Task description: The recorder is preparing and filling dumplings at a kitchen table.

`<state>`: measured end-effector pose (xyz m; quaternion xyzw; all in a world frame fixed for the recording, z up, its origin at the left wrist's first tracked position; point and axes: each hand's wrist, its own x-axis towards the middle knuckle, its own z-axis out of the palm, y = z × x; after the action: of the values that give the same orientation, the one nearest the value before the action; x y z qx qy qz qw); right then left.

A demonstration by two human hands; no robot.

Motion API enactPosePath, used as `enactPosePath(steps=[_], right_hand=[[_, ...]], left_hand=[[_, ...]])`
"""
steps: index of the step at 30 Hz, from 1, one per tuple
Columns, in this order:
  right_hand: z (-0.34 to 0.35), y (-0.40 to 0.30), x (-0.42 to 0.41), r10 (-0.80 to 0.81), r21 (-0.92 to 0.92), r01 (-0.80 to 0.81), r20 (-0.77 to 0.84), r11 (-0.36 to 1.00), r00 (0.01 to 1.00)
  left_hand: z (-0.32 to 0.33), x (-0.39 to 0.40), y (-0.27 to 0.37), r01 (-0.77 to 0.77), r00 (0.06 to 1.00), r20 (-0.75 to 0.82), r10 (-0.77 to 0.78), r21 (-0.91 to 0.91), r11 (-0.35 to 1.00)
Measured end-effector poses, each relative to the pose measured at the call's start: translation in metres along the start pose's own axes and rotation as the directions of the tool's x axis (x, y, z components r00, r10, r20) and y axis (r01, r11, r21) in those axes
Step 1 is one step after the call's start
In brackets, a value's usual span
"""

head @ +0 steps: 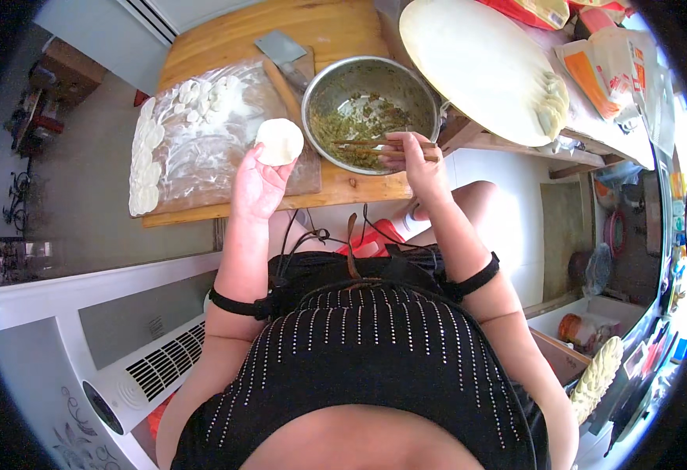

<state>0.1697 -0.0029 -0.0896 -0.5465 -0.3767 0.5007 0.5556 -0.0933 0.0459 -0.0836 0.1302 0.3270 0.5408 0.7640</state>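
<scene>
My left hand (263, 183) holds a round dough wrapper (280, 142) by its lower edge, just left of a metal bowl (317, 150). In my right hand (420, 161) is a pair of wooden chopsticks (372, 143), their tips down in the green minced filling (343, 126) inside the bowl. Rolled wrappers (145, 158) overlap along the left edge of a floured board (202, 158). Small dough pieces (208, 97) lie in flour at its back. A wooden rolling pin (281, 88) rests between board and bowl. Folded dumplings (552, 108) line the right edge of a large round pale tray (472, 64).
Behind the rolling pin lies a metal scraper or cleaver (280, 47) on the wooden table (220, 29). Plastic packages (602, 70) stand right of the tray. A white tower fan (143, 376) is at the lower left. More dumplings (599, 376) sit at the lower right.
</scene>
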Motion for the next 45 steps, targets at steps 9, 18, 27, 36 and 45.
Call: enactPosePath(steps=[9,18,27,36,45], right_hand=[[-0.011,-0.011,-0.004,0.147,0.356,-0.103,-0.099,0.929,0.984],[-0.01,-0.049,-0.03,-0.111,0.182,0.132,-0.12,0.974,0.987],[-0.015,-0.063,-0.039,-0.223,0.044,0.23,-0.121,0.972,0.967],[-0.028,-0.045,-0.02,-0.008,0.393,0.055,-0.121,0.918,0.993],[-0.031,-0.037,-0.015,0.039,0.394,0.055,-0.227,0.917,0.973]], left_hand=[[0.011,0.008,-0.004,-0.063,0.996,-0.062,0.067,0.06,0.996],[0.051,0.033,-0.039,0.034,0.999,0.03,-0.035,0.028,0.999],[0.058,0.028,-0.047,0.101,0.995,0.025,-0.1,-0.068,0.992],[0.054,0.016,-0.04,0.108,0.987,0.13,-0.098,-0.072,0.992],[0.058,0.008,-0.035,0.119,0.984,0.148,-0.101,-0.116,0.986]])
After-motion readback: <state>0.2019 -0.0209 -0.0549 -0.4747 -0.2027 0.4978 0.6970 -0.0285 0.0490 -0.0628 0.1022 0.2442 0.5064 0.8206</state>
